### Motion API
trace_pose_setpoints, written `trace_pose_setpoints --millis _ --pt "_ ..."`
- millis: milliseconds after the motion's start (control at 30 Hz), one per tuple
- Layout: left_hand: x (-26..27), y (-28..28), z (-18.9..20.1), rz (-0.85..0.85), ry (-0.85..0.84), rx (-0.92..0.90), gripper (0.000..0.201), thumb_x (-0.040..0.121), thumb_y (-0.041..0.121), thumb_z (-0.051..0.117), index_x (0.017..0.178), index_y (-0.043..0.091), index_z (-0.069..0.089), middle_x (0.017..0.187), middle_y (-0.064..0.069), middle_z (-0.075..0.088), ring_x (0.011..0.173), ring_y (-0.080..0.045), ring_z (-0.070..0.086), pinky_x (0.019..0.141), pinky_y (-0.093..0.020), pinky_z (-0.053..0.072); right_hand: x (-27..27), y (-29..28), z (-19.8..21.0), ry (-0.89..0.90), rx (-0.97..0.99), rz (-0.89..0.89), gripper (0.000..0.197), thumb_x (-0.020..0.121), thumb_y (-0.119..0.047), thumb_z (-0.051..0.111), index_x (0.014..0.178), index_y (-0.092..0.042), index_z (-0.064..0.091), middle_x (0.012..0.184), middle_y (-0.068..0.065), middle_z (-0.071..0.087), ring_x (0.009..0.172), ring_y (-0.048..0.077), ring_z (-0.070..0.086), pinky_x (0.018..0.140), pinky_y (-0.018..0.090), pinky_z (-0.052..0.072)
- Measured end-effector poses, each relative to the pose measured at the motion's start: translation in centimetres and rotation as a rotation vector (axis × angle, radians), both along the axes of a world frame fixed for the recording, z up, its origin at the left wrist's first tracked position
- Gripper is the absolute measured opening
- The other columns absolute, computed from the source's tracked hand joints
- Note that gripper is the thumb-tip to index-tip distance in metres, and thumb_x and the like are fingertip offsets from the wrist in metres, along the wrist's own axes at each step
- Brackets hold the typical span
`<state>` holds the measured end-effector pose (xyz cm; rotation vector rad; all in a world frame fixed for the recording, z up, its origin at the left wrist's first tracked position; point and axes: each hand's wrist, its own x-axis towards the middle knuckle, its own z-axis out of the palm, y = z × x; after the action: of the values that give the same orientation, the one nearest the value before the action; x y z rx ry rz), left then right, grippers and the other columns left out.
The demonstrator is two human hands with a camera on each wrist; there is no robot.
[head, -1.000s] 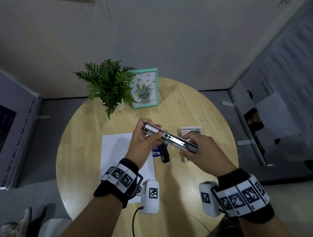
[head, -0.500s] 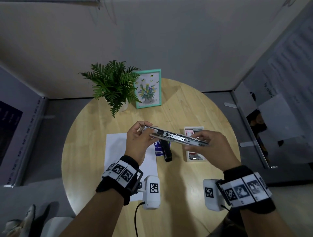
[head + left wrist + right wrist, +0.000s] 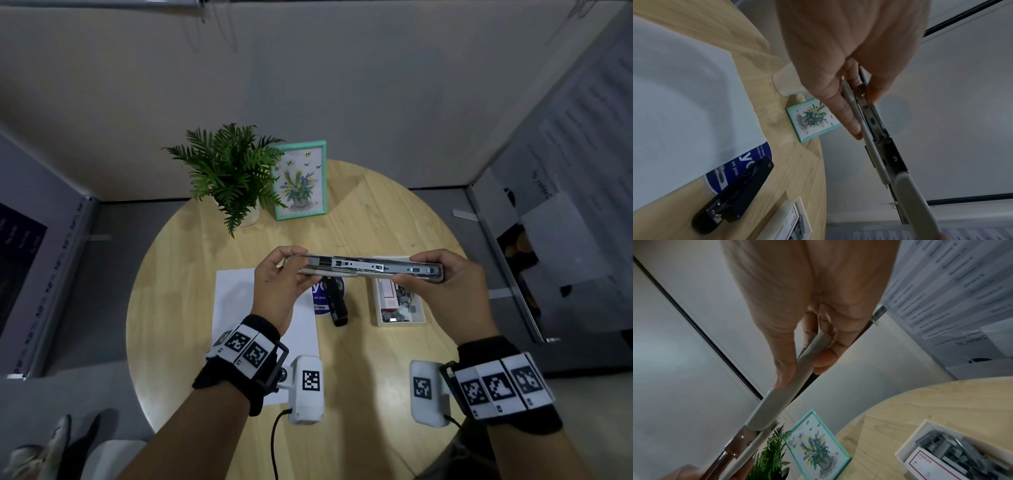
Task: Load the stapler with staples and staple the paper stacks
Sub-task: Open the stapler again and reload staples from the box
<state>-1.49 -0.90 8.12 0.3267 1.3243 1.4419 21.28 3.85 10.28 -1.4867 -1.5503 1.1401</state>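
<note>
A long grey stapler (image 3: 371,269), opened out flat, is held level above the middle of a round wooden table (image 3: 376,212), its left end pinched by the left hand (image 3: 277,291) and its right end gripped by the right hand (image 3: 448,291). On the table below are seen white paper (image 3: 233,308) at the left, a black stapler (image 3: 337,305) in the middle and an open box of staples (image 3: 400,308) at the right. A potted fern (image 3: 229,171) and a framed flower picture (image 3: 299,181) are set at the far edge.

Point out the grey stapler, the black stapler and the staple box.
grey stapler (image 3: 363,268): head view, metal magazine rail.
black stapler (image 3: 336,303): head view, middle of body.
staple box (image 3: 419,317): head view, right wall.
</note>
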Motion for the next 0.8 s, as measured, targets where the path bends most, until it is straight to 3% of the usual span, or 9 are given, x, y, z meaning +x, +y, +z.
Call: trace_pose_setpoints --millis 200,400,600,700,800 --pt "1.2 -0.2 -0.1 -0.097 0.186 0.033 0.021 0.09 -0.009 0.052 0.079 0.006 0.06 0.094 -0.024 0.064 0.084 -0.03 0.068 0.07 -0.027 0.06 -0.8 -0.1 0.4 -0.099 0.061 0.036 0.029 0.067 -0.009 0.085 0.08 -0.026 0.066 0.082 0.002 0.071 0.076 0.022 0.07 0.073 0.045 0.06" --pt "1.4 -0.3 -0.5 -0.075 0.15 0.025 0.021 0.092 -0.007 0.052 0.078 0.007 0.061 0.099 -0.03 0.063 0.091 -0.038 0.066 0.076 -0.032 0.061 -1.7 -0.4 1.0 -0.007 0.088 0.108 0.026 0.071 -0.009 0.081 0.083 -0.025 0.064 0.079 0.006 0.069 0.073 0.028 0.067 0.071 0.046 0.059" --pt "1.3 -0.6 -0.1 -0.104 0.144 0.011 0.02 0.091 -0.006 0.053 0.079 0.008 0.061 0.105 -0.039 0.063 0.082 -0.032 0.067 0.067 -0.024 0.061 -2.9 -1.1 1.4 0.043 0.096 0.207 0.027 0.073 -0.004 0.078 0.093 -0.02 0.067 0.085 -0.004 0.071 0.076 0.021 0.066 0.075 0.038 0.057" --pt "1.5 -0.6 -0.1 -0.147 0.13 0.022 0.019 0.092 -0.006 0.052 0.082 0.007 0.061 0.093 -0.028 0.066 0.068 -0.023 0.071 0.063 -0.022 0.059 -3.8 -1.2 1.2 -0.043 0.178 0.234 0.025 0.072 -0.01 0.08 0.093 -0.02 0.069 0.084 -0.015 0.066 0.074 0.01 0.059 0.069 0.024 0.051" --pt "1.5 -0.6 -0.2 -0.197 0.081 0.032 0.013 0.093 -0.003 0.052 0.089 0.006 0.062 0.085 -0.018 0.072 0.069 -0.023 0.072 0.07 -0.026 0.061 -4.3 -1.0 0.8 -0.125 0.264 0.292 0.025 0.074 -0.02 0.079 0.098 -0.022 0.07 0.09 -0.012 0.066 0.085 0.008 0.056 0.075 0.017 0.043"
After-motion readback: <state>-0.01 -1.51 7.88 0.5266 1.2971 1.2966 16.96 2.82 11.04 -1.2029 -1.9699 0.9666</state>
